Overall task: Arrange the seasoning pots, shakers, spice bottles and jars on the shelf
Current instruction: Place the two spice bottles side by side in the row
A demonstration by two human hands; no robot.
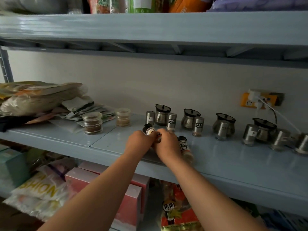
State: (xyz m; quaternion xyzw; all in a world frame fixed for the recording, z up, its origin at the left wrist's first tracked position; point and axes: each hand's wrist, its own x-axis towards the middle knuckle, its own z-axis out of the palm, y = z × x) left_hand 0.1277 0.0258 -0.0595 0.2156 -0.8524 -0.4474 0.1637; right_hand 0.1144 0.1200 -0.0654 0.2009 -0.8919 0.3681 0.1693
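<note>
On the pale blue shelf point(225, 165), my left hand point(139, 141) grips a black-capped spice bottle point(148, 129). My right hand point(166, 142) closes on a second spice bottle point(158, 137), mostly hidden between the hands. A third black-capped bottle point(185, 148) stands just right of my right hand. Behind them stand steel shakers point(171, 121) and dark-lidded seasoning pots point(162, 115) in a loose row running right. Two stacked clear jars point(92, 122) and a tan jar point(123, 117) stand at left.
A pile of packets and bags point(38, 99) fills the shelf's left part. A yellow wall socket with a white plug and cable point(257, 99) is at the back right. Boxes and snack bags point(108, 189) crowd the shelf below.
</note>
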